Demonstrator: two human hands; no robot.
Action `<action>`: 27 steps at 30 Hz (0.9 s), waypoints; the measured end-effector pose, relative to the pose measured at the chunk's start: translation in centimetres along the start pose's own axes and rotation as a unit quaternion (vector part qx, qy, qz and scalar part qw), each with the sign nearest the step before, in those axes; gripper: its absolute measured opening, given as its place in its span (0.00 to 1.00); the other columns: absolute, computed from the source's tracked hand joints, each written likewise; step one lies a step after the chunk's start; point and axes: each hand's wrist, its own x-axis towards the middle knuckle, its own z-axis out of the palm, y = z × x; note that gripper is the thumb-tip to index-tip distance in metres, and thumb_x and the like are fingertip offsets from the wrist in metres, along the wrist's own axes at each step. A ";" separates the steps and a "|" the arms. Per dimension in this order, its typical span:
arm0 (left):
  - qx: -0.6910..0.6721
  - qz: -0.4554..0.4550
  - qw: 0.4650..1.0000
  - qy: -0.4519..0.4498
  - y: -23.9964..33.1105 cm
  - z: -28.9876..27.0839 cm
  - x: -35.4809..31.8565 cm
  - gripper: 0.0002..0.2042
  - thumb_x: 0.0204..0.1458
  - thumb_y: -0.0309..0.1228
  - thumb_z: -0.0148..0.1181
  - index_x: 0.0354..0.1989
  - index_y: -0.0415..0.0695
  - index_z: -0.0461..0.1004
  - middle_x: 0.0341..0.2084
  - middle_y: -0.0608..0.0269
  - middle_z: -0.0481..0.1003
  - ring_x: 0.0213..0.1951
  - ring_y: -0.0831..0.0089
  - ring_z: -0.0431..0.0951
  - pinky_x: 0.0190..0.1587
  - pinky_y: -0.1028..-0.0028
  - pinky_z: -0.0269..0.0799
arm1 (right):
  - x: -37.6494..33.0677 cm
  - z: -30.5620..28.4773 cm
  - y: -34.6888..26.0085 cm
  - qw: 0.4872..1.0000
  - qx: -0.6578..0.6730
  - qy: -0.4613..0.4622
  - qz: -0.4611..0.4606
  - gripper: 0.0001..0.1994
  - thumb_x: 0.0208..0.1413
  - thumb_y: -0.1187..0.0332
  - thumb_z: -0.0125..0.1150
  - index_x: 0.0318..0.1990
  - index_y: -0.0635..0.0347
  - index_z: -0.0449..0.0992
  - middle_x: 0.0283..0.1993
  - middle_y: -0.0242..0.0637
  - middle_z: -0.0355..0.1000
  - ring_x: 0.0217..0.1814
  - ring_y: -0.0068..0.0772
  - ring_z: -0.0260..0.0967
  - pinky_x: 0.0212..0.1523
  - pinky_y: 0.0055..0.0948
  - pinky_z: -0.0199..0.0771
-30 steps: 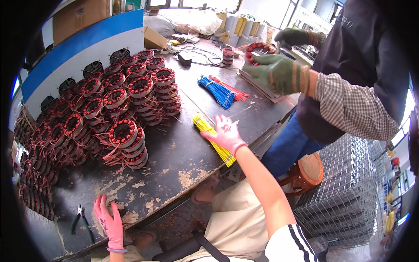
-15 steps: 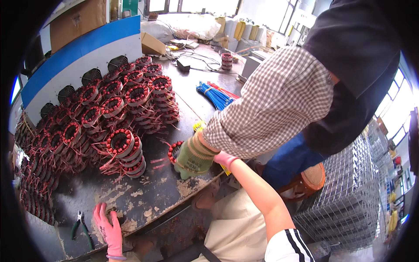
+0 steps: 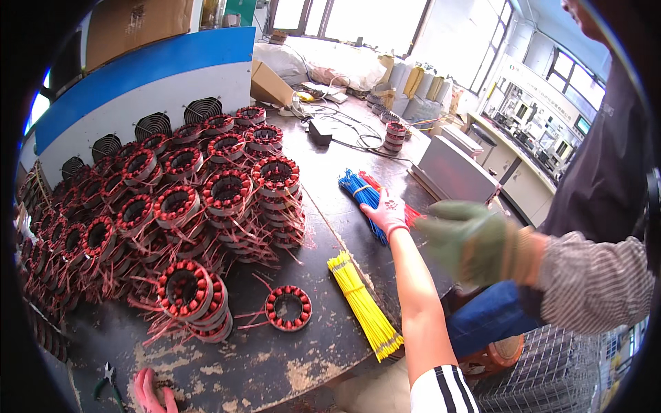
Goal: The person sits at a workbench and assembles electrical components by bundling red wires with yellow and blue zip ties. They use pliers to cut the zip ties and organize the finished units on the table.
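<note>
My right hand [image 3: 387, 212], in a pink glove, reaches across the table to a bundle of blue wires [image 3: 355, 187]. It rests on the bundle with thumb and fingers apart. Red wires [image 3: 412, 215] lie beside it, partly hidden by the hand. Left of my right forearm lies a banded bundle of yellow wires [image 3: 363, 303]. My left hand [image 3: 153, 394], also pink-gloved, lies at the table's near edge, cut off by the picture's rim, fingers stretched and holding nothing. Green-handled pliers [image 3: 108, 383] are next to it. A single ring-shaped stator with red coils [image 3: 288, 308] lies flat mid-table.
Several stacked stators [image 3: 227, 193] fill the left side before a blue-and-white panel [image 3: 148, 79]. A co-worker's green-gloved hand [image 3: 475, 244], blurred, hovers right of my forearm. Behind are a black adapter [image 3: 319, 132], cables and a grey box [image 3: 456, 171]. A wire-mesh cage [image 3: 544, 372] stands right.
My right hand has moved from the yellow bundle to the blue wires. The co-worker's arm has drawn back to the right, uncovering the stator and yellow wires. The view has shifted.
</note>
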 end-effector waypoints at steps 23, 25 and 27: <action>-0.009 0.000 1.000 -0.021 0.7 -0.2 0.6 0.20 0.59 0.34 0.57 0.57 0.37 0.71 0.53 0.43 0.72 0.55 0.45 0.68 0.59 0.54 0.63 | -1.6 -0.6 -1.3 0.923 0.381 0.022 0.052 0.35 0.37 0.58 0.72 0.55 0.63 0.69 0.48 0.45 0.74 0.51 0.39 0.74 0.53 0.34 0.73; -0.014 -0.001 1.000 -0.010 1.0 -0.4 0.5 0.20 0.59 0.35 0.58 0.57 0.38 0.72 0.53 0.43 0.72 0.55 0.45 0.69 0.59 0.55 0.63 | -3.8 -3.4 -0.8 0.820 0.572 0.028 -0.001 0.29 0.41 0.68 0.71 0.53 0.61 0.67 0.44 0.37 0.74 0.45 0.30 0.72 0.49 0.31 0.74; 0.011 0.004 1.000 -0.011 0.7 -0.4 0.3 0.20 0.59 0.35 0.58 0.57 0.38 0.72 0.52 0.42 0.72 0.54 0.46 0.70 0.59 0.55 0.63 | -6.3 -6.1 -0.1 0.749 0.661 0.041 -0.038 0.26 0.47 0.76 0.70 0.54 0.58 0.66 0.44 0.33 0.73 0.43 0.24 0.71 0.45 0.27 0.75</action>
